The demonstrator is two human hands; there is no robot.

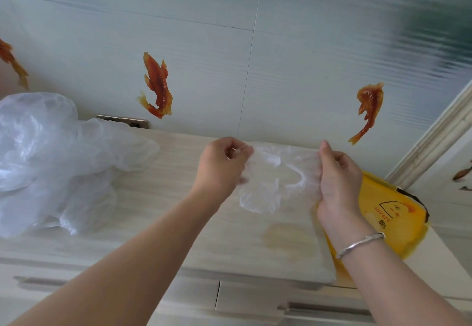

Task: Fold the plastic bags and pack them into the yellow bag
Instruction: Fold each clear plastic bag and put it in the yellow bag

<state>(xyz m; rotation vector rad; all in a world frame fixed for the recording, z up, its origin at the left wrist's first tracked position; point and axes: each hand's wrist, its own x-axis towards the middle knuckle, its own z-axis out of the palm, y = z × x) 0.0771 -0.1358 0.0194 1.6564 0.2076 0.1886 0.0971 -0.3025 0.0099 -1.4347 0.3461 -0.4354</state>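
the person stands at a pale wooden bench [158, 223] set against a tiled wall with orange fish stickers [157, 85], and both hands are busy with one thin clear plastic bag [275, 180]. the left hand [219, 169] pinches the bag's left edge with curled fingers, and the right hand [337, 180] grips the right edge the same way, so the bag is stretched between them just above the bench top, near the back edge. it looks spread out rather than folded, so i would say this one is only at the start of its folding. to the left, well apart from the hands, a big loose heap of clear plastic bags [51, 162] sits crumpled on the bench, none of them visibly folded, which suggests most of the work is left. the yellow bag [390, 213] lies flat at the right end of the bench, partly under the right wrist, with a cartoon print on it. i cannot tell whether anything is packed inside it yet; it looks flat. a silver bracelet [360, 244] sits on the right wrist.
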